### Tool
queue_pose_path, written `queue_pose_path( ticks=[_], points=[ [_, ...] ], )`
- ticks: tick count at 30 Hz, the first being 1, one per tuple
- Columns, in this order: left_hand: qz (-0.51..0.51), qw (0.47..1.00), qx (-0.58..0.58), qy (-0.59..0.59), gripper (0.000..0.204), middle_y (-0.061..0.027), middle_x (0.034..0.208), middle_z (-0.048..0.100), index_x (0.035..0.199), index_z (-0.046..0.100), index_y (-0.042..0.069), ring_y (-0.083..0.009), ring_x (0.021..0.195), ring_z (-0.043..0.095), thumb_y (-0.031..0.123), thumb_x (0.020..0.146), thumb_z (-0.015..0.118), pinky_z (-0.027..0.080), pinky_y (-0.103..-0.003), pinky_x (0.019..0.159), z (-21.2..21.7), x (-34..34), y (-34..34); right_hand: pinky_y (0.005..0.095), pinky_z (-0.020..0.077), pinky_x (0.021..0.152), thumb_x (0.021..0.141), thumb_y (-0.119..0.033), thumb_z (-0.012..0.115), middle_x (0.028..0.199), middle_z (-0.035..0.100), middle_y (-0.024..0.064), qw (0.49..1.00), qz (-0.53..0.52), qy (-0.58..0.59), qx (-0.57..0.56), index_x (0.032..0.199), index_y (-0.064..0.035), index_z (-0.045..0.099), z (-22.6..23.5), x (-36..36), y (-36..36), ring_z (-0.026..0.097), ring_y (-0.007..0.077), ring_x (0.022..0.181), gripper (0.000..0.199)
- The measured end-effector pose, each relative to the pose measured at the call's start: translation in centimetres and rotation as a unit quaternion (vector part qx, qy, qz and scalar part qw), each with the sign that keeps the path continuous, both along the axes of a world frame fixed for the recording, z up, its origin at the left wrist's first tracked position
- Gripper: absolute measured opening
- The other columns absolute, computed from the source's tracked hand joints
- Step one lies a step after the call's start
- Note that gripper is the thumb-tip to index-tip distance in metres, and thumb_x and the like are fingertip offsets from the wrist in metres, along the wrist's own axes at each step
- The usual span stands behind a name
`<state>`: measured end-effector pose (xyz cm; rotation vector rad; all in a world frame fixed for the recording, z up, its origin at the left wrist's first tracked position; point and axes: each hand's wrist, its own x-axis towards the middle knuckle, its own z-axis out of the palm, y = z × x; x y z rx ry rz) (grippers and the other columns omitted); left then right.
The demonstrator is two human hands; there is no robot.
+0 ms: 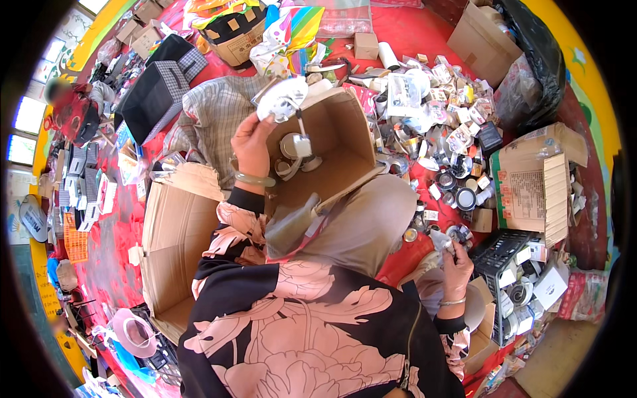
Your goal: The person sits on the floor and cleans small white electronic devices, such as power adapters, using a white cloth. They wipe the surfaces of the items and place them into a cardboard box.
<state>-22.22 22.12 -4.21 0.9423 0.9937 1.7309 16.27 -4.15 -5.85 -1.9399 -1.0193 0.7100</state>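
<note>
We saw the left hand point(251, 142) raised and clenched around the edge of a white packaged disc point(282, 99), holding it up over the open brown cardboard box point(345, 132) that sat in the middle of the red floor point(113, 245). A green bangle point(254, 178) circled that wrist. Inside the box lay white round fittings with cords point(296, 149) (tangled enough that we could not count them).

The right hand point(456, 265), well to the right of the box and lower in the view, was closed on a small clear-wrapped item point(443, 242); what that item was we could not tell. A thin bracelet point(452, 302) sat on that wrist.

Just right of the box spread a heap of small packets and round parts point(444, 119). Beyond the heap stood a printed carton point(531, 192), and below that a black crate point(504, 252) holding white pieces. Left of the box a large empty carton point(172, 252) lay open, and behind it, further from us, a checked cloth point(215, 119) covered the floor. A black bag point(537, 53) leaned far up to the right of the box. Another person in red point(76, 113) sat far to the left.
</note>
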Motion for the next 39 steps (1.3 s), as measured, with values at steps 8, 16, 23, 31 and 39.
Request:
queue_pose_path(
  ticks=[8, 16, 23, 31, 39],
  points=[
    [-0.13, 0.981, 0.011, -0.145, 0.016, -0.0106, 0.103, 0.062, 0.103, 0.057, 0.001, -0.0232, 0.093, 0.061, 0.005, 0.089, 0.051, 0.054, -0.041, 0.079, 4.0, 0.5, -0.8, 0.0182, 0.0389, 0.056, 0.08, 0.003, 0.052, 0.082, 0.061, 0.0027, 0.947, -0.028, 0.302, 0.103, 0.09, -0.0016, 0.062, 4.1, -1.0, 1.2, 0.052, 0.0055, 0.067, 0.016],
    [-0.347, 0.898, -0.082, -0.258, 0.026, -0.0129, 0.103, 0.061, 0.114, 0.051, 0.001, -0.0249, 0.092, 0.062, 0.007, 0.089, 0.051, 0.053, -0.046, 0.08, 7.1, 7.9, -4.4, 0.0219, 0.0374, 0.052, 0.074, -0.014, 0.047, 0.066, 0.052, 0.0062, 0.941, 0.005, 0.299, 0.161, 0.074, -0.0003, 0.055, 6.8, -0.1, -0.7, 0.048, 0.0114, 0.058, 0.016],
    [-0.515, 0.82, -0.118, -0.223, 0.024, -0.0104, 0.098, 0.062, 0.112, 0.055, -0.001, -0.0202, 0.089, 0.062, 0.004, 0.088, 0.052, 0.053, -0.041, 0.08, 8.0, 16.6, -9.1, 0.0194, 0.0305, 0.043, 0.087, -0.017, 0.056, 0.06, 0.054, 0.0007, 0.925, -0.033, 0.342, 0.162, 0.075, -0.0008, 0.059, 11.0, -1.2, -4.3, 0.043, 0.0054, 0.049, 0.02],
    [-0.419, 0.818, 0.324, 0.225, 0.025, -0.0121, 0.098, 0.061, 0.104, 0.062, -0.001, -0.0253, 0.09, 0.061, 0.0, 0.08, 0.058, 0.051, -0.032, 0.08, 10.6, 24.3, -15.0, 0.0165, 0.0369, 0.046, 0.085, -0.023, 0.061, 0.079, 0.063, 0.0095, 0.89, -0.063, 0.401, 0.209, 0.102, 0.0017, 0.061, 13.9, -0.5, -9.8, 0.053, 0.0066, 0.055, 0.03],
    [-0.289, 0.521, 0.745, 0.3, 0.028, -0.0136, 0.105, 0.054, 0.101, 0.063, 0.002, -0.0284, 0.106, 0.052, 0.006, 0.073, 0.062, 0.051, -0.04, 0.086, 12.4, 28.7, -19.5, 0.0174, 0.0432, 0.058, 0.081, -0.017, 0.067, 0.081, 0.066, 0.0037, 0.796, -0.187, 0.466, 0.34, 0.09, -0.0009, 0.065, 13.6, -1.3, -14.3, 0.057, 0.0066, 0.065, 0.019]
  ],
)
